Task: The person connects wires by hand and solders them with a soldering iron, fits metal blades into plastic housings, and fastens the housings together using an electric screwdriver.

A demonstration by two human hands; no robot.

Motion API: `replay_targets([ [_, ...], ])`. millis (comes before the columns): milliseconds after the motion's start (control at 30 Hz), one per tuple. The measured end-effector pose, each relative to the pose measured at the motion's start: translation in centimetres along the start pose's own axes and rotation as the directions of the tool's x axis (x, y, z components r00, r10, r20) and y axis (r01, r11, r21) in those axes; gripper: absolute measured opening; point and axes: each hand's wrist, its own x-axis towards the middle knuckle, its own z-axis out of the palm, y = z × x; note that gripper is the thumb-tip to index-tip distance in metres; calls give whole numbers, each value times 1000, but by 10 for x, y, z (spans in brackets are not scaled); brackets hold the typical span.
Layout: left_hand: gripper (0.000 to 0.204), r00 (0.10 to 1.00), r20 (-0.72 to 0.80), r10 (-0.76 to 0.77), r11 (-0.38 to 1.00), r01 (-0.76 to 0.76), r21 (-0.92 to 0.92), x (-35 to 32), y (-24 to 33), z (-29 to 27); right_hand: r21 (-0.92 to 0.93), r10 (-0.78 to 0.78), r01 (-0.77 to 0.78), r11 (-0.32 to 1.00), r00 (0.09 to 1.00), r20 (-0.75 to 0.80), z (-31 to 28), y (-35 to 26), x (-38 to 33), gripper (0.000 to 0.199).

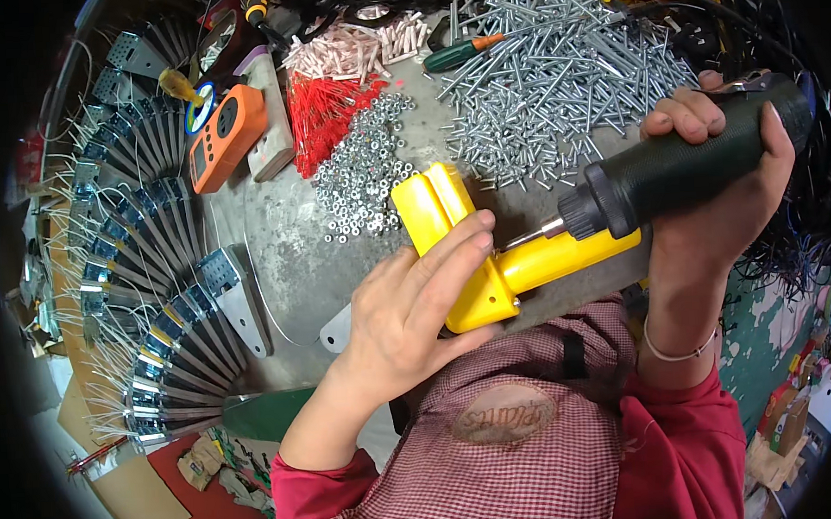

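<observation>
My left hand (395,316) is wrapped round a yellow plastic housing (564,260), which has a wide block end and a round handle-like shaft. In my right hand (724,213) is a black electric screwdriver (681,178), tilted with its nose to the left. Its metal bit reaches the housing near my left fingertips; whether a screw sits under the tip is hidden. A small metal end shows at the housing's lower edge. Just beyond lie a big heap of long silver screws (556,86) and a spread of small nuts (365,174).
Red wire-like pieces (321,120) and pale pink tubes (355,49) are heaped at the back. A green-handled screwdriver (462,53) lies beside the screws. An orange meter (228,140) stands left. Rows of metal-bracketed parts with wires (146,243) curve along the left edge. Black cables (785,234) hang right.
</observation>
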Motion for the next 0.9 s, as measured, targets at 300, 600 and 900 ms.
replay_targets([
  [300, 92, 999, -18, 28, 1000, -28, 5, 0, -5, 1, 25, 50, -47, 999, 989, -143, -5, 11, 0, 42],
  [600, 66, 929, -191, -318, 935, 340, 98, -8, -5, -45, 40, 31, -26, 999, 991, -127, -15, 7, -5, 50],
  [900, 11, 951, -48, -305, 634, 241, 734, -26, -31, -50, 133, 113, -118, 984, 993, 44, -37, 0, 1, 46],
])
